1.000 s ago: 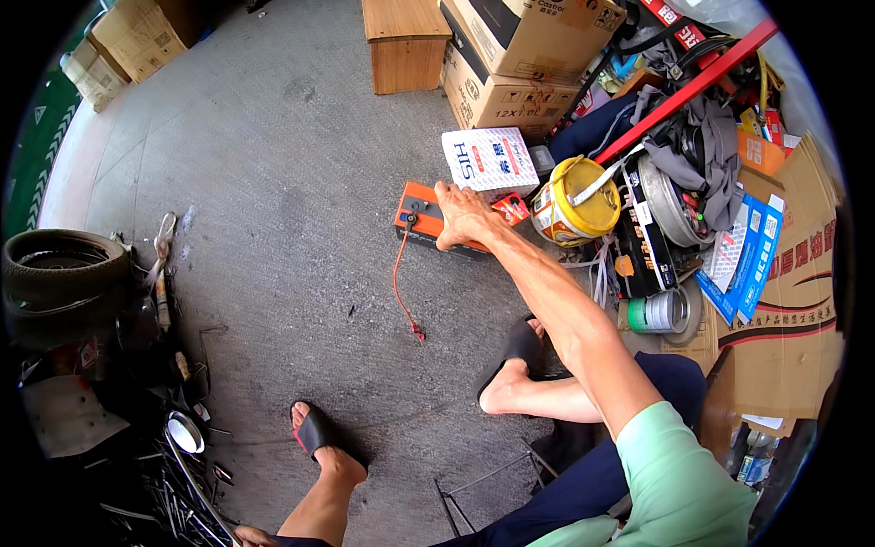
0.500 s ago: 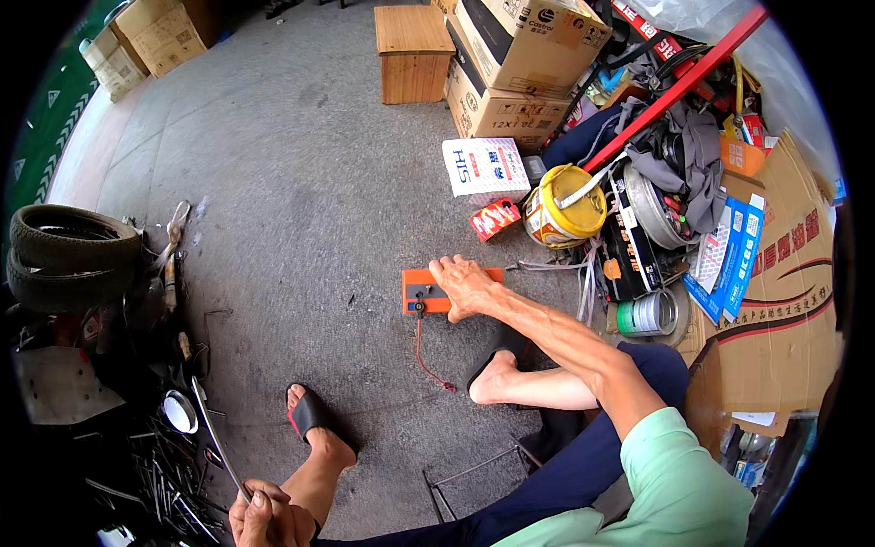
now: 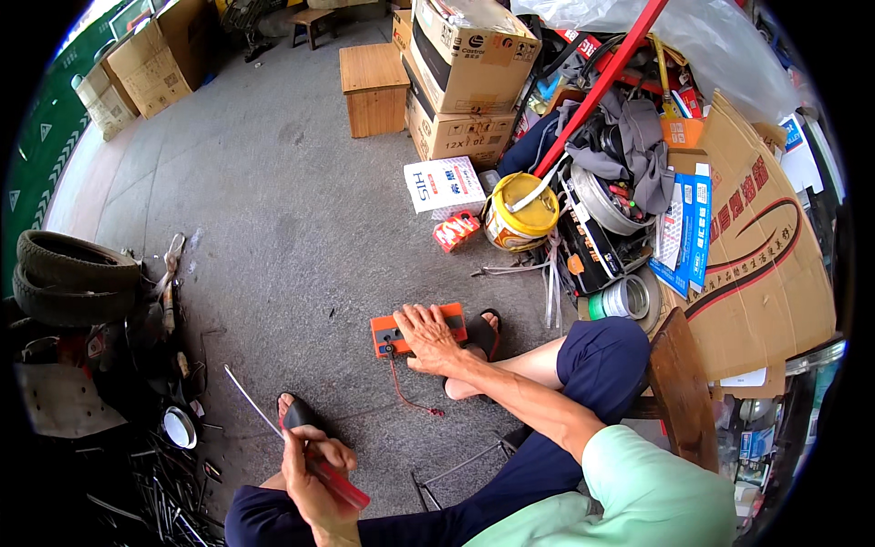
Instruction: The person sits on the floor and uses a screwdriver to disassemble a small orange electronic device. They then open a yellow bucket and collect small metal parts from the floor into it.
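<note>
My right hand (image 3: pixel 428 342) grips the top of an orange battery-like box (image 3: pixel 381 330) on the concrete near my right foot (image 3: pixel 485 335). A red cable (image 3: pixel 401 392) trails from a black fitting on the box toward the lower right. Lower down, my left hand (image 3: pixel 310 479) is wrapped round a red-handled tool (image 3: pixel 344 490) whose long thin metal rod (image 3: pixel 251 397) points up-left over the floor beside my left foot (image 3: pixel 292 410). A wire frame (image 3: pixel 437 488) stands between my legs.
Stacked tires (image 3: pixel 77 283) and scattered metal parts (image 3: pixel 155 488) crowd the left. Behind are cartons (image 3: pixel 465 64) and a wooden box (image 3: pixel 374 100). Rightward lie a yellow bucket (image 3: pixel 519 219), red pole (image 3: pixel 602 87), flattened cardboard (image 3: pixel 756 292) and a wooden chair (image 3: pixel 684 392).
My right hand has drawn the orange box down toward me, away from the white and red packages. My left hand has risen into view from the lower edge with the red-handled tool.
</note>
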A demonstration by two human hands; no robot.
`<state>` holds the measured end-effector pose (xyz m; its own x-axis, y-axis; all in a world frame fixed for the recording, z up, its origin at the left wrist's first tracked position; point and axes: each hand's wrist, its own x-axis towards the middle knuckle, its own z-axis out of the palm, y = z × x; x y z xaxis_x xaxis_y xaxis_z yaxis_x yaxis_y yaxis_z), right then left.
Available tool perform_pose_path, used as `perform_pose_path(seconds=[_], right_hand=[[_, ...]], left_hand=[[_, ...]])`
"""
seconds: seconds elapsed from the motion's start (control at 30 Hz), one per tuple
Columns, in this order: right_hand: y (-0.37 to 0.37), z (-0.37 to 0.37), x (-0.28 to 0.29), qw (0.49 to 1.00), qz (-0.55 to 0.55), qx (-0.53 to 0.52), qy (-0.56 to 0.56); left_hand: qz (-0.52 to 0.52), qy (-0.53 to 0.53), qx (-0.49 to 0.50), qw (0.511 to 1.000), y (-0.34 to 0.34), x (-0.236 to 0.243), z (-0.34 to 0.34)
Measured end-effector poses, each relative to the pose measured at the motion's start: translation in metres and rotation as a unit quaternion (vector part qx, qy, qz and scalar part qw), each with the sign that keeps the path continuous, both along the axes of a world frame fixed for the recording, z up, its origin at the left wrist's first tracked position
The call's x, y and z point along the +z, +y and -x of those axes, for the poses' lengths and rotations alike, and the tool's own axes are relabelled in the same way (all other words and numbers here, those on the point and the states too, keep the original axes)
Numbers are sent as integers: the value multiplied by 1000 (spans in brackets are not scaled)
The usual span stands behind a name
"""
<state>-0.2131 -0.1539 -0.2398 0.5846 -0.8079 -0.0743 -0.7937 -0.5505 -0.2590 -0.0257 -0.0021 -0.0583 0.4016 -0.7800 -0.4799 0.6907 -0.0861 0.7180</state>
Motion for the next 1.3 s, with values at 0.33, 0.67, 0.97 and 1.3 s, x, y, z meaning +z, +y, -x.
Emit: perform_pose_path(seconds=[0.33, 0.67, 0.97, 1.3], right_hand=[[157, 23, 85, 750, -405, -268, -450], [100, 49, 123, 952, -21, -195, -236], [91, 48, 108, 971, -16, -180, -156], [89, 49, 98, 977, -12, -160, -138]], left_hand=[[-84, 67, -167, 980, 8, -101, 97], [-170, -461, -171, 854, 3, -187, 100], [-199, -473, -307, 802, 18, -223, 89], [-191, -388, -257, 864, 19, -235, 77]])
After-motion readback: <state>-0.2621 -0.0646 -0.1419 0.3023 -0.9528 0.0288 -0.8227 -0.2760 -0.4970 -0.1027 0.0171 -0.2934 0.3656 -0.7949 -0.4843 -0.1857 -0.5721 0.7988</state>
